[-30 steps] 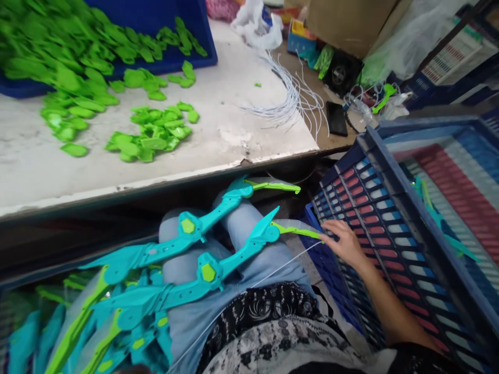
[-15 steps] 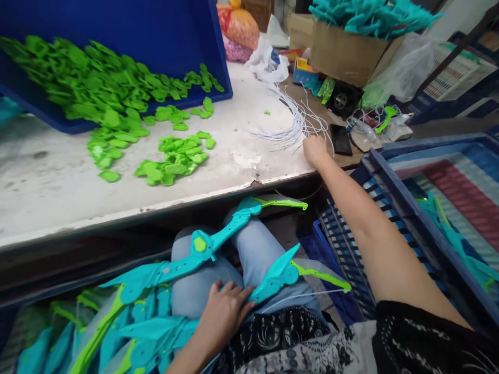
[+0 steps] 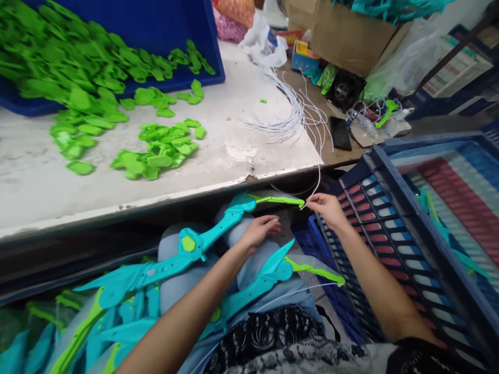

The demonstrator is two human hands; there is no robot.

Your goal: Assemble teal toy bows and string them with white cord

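The right hand [image 3: 329,208] is pinched shut on the end of a white string [image 3: 318,182] and holds it right at the green tip [image 3: 278,199] of the upper bow [image 3: 202,240]. That bow lies across the person's lap. The string runs up from the fingers over the edge of the surface [image 3: 234,150]. The left hand [image 3: 260,231] lies loosely open on the knee just left of the right hand, below the bow's limb, gripping nothing. The step looks like bringing string to tip. Fixing it there would call for a fine pinch and for the bow to be kept from sliding, which the free left hand is close enough to do.

A second bow [image 3: 268,272] lies nearer the body, under the left forearm, with its own string already along it. More bows are heaped [image 3: 58,332] far left of the hands. Beyond the right hand is a bundle of strings [image 3: 292,117], with a phone [image 3: 340,133] beside it. Beyond the left hand are loose green pieces [image 3: 159,150] spilling from a blue bin [image 3: 167,31]. A blue crate [image 3: 390,218] stands hard against the right wrist and crowds that arm
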